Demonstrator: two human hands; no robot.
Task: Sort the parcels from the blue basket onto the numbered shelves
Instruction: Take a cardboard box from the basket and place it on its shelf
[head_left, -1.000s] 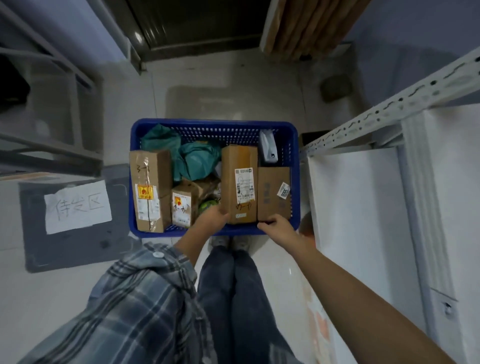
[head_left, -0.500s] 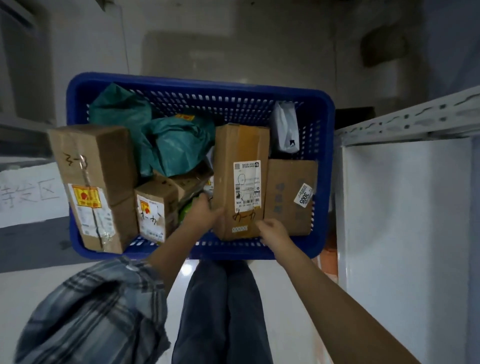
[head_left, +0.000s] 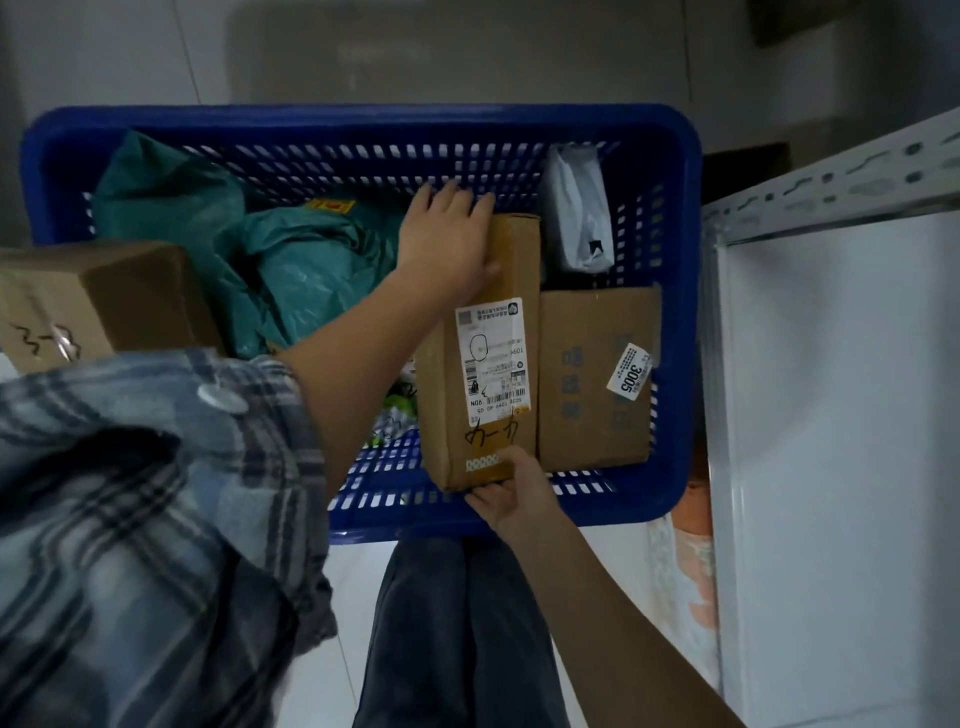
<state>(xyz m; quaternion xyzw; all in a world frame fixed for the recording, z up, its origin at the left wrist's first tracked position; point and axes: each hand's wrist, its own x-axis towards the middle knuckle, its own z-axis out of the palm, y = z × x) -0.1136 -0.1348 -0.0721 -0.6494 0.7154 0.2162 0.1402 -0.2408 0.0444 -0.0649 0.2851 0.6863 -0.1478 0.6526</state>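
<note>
A pale tiled floor (head_left: 467, 52) lies under a blue basket (head_left: 358, 124), which serves as the landmark here, and the view looks straight down into it. At the basket's left end a brown box (head_left: 130, 296) with a handwritten number juts over the rim, partly hidden by a plaid sleeve (head_left: 145, 519). Just inside it, filling the left half of the basket, are crumpled green bags (head_left: 270, 260). At the basket's middle stands the long box (head_left: 483, 364), with a white shipping label and a pen mark near its near end. The left hand (head_left: 447, 244) lies flat over the far end of this box, fingers spread and curling over the top edge, while the right hand (head_left: 511, 488) grips the near end at the basket's front wall, thumb on top and fingers underneath. Right of the long box and touching it lies a flat box (head_left: 587, 374) with a small white sticker, and behind that, against the basket's far wall, a grey pouch (head_left: 576, 208). Outside the basket's right end rises the white shelf frame (head_left: 831, 171); no shelf numbers can be read. The sorting looks barely begun: the basket is full, no parcel sits on the visible shelf, and the long box, held at both ends, appears to be the one about to be lifted.
</note>
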